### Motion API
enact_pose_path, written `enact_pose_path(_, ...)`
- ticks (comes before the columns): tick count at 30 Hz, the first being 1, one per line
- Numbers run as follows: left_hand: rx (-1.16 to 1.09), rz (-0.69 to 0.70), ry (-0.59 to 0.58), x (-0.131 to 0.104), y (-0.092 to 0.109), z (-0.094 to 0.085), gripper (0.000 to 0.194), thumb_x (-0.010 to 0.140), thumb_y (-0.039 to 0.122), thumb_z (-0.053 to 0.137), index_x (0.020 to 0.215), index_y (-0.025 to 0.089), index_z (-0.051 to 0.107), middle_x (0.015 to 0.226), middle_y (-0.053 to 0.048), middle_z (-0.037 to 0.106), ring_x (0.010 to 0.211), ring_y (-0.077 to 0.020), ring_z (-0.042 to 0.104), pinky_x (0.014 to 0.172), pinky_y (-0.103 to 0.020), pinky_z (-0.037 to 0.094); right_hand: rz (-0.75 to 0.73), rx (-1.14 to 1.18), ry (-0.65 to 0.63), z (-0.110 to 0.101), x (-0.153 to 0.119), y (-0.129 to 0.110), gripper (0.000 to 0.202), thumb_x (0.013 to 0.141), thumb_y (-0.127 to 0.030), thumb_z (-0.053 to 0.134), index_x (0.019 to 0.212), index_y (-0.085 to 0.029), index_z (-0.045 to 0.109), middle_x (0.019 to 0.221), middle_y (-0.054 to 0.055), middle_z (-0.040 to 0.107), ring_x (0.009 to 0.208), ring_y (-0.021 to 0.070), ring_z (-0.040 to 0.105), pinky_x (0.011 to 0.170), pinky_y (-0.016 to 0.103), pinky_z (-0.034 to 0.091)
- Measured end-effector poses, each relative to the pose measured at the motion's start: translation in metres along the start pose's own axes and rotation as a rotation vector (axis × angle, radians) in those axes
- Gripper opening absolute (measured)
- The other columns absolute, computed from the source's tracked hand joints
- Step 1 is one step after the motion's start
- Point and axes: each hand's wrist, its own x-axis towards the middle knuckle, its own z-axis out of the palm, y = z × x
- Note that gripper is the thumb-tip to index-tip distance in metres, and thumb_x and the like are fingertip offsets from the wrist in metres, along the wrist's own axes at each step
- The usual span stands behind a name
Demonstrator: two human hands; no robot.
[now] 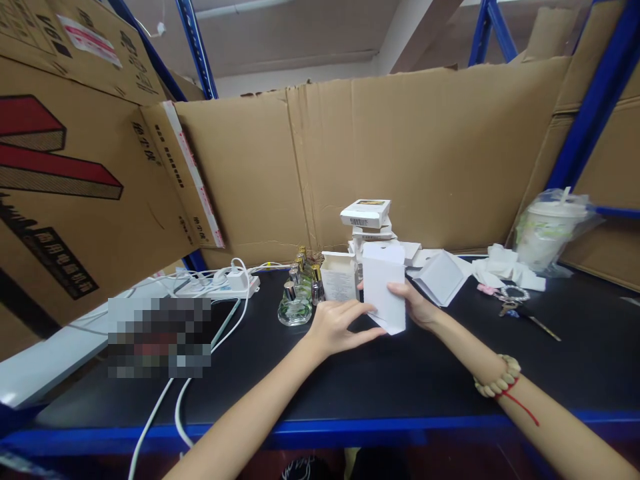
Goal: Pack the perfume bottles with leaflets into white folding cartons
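A small white carton is held upright above the black table. My right hand grips it from the right, with the thumb across its near face. At the carton's lower left, my left hand has its fingers and thumb closed on the edge and bottom flap. Just behind the left hand stand glass perfume bottles with silver and gold caps. An open printed box stands left of the carton, partly hidden. Behind the carton rises a stack of white boxes.
Folded white card and crumpled white paper lie to the right, near a bagged drink cup and keys. A power strip with white cables lies left. Cardboard walls the back.
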Motion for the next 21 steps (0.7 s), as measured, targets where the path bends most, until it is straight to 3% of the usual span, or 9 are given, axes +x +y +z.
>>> enact_pose_path(5, 0.119, 0.05, 0.049, 0.003, 0.001, -0.002, 0.027, 0.08, 0.041, 0.054, 0.069, 0.018, 0.062, 0.054, 0.004, 0.062, 0.047, -0.0063, 0.057, 0.045, -0.017, 0.039, -0.034, -0.066, -0.002, -0.004, 0.0, 0.0, 0.036, 0.056, -0.045, 0.065, 0.08, -0.018, 0.064, 0.083, 0.006, 0.066, 0.074, 0.0193, 0.057, 0.07, 0.033, 0.046)
enact_pose_path(10, 0.009, -0.008, 0.086, 0.005, 0.0, -0.004, 0.025, 0.079, 0.04, 0.055, 0.081, 0.017, 0.061, 0.072, 0.0, 0.067, 0.056, -0.0077, 0.06, 0.051, -0.017, 0.045, -0.049, -0.056, 0.011, -0.007, 0.001, -0.001, 0.047, 0.057, -0.057, 0.063, 0.084, -0.018, 0.064, 0.081, 0.006, 0.065, 0.074, 0.0201, 0.059, 0.068, 0.035, 0.048)
enact_pose_path(13, -0.141, -0.213, 0.026, 0.002, 0.002, -0.003, 0.027, 0.082, 0.039, 0.047, 0.095, 0.016, 0.056, 0.09, -0.005, 0.066, 0.056, -0.0077, 0.058, 0.051, -0.019, 0.047, -0.112, -0.157, -0.013, -0.003, 0.002, 0.001, 0.049, 0.055, -0.052, 0.069, 0.091, -0.019, 0.063, 0.08, 0.004, 0.065, 0.072, 0.0184, 0.059, 0.065, 0.032, 0.048)
enact_pose_path(16, -0.258, -0.479, 0.007, 0.0, 0.004, 0.001, 0.028, 0.082, 0.034, 0.043, 0.105, 0.018, 0.046, 0.097, -0.005, 0.063, 0.057, -0.0077, 0.058, 0.049, -0.019, 0.047, -0.164, -0.343, -0.008, 0.001, 0.003, 0.007, 0.065, 0.051, -0.04, 0.075, 0.11, -0.019, 0.056, 0.065, -0.002, 0.057, 0.054, 0.011, 0.05, 0.049, 0.024, 0.042)
enact_pose_path(19, -0.336, -0.539, 0.051, -0.002, 0.004, 0.004, 0.05, 0.076, 0.04, 0.05, 0.119, 0.02, 0.033, 0.102, -0.006, 0.059, 0.062, -0.0095, 0.06, 0.05, -0.02, 0.048, -0.223, -0.544, -0.006, 0.003, 0.002, 0.013, 0.083, 0.05, -0.034, 0.077, 0.125, -0.018, 0.046, 0.051, -0.009, 0.041, 0.043, 0.0063, 0.033, 0.04, 0.019, 0.03)
enact_pose_path(21, -0.359, -0.525, 0.073, -0.002, 0.004, 0.005, 0.065, 0.072, 0.044, 0.054, 0.125, 0.02, 0.026, 0.102, -0.007, 0.058, 0.062, -0.01, 0.06, 0.05, -0.02, 0.048, -0.283, -0.638, -0.005, 0.003, 0.001, 0.015, 0.087, 0.051, -0.033, 0.077, 0.129, -0.019, 0.043, 0.05, -0.01, 0.038, 0.044, 0.0059, 0.03, 0.04, 0.019, 0.027)
